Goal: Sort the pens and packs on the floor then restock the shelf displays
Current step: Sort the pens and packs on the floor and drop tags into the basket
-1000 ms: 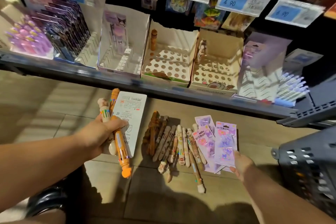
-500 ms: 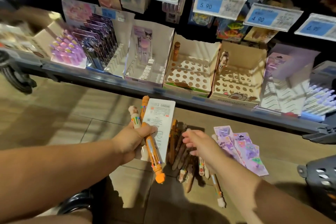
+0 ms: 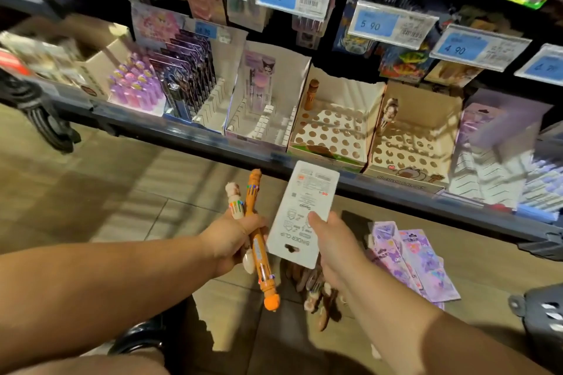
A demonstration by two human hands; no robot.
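Note:
My left hand (image 3: 233, 242) grips an orange multicolour pen (image 3: 259, 240) and a cream pen (image 3: 235, 201) with a figure on top. My right hand (image 3: 333, 245) holds a white binder-clip pack (image 3: 304, 207), back side up, thumb on its face. Below my right wrist a heap of brown and cream pens (image 3: 318, 298) lies on the floor, partly hidden. Purple packs (image 3: 408, 259) lie on the floor to the right. On the shelf two boxes with round holes (image 3: 332, 134) (image 3: 411, 149) each hold a single pen.
The shelf edge (image 3: 189, 134) runs across in front of me. Left of the holed boxes stand a slotted box (image 3: 265, 122) with one purple pack and a box of dark packs (image 3: 185, 79). A dark basket (image 3: 545, 316) sits at lower right. Price tags hang above.
My right hand left the floor pile and took hold of the white pack that my left hand had been holding with the pens. The view shifted right and upward along the shelf.

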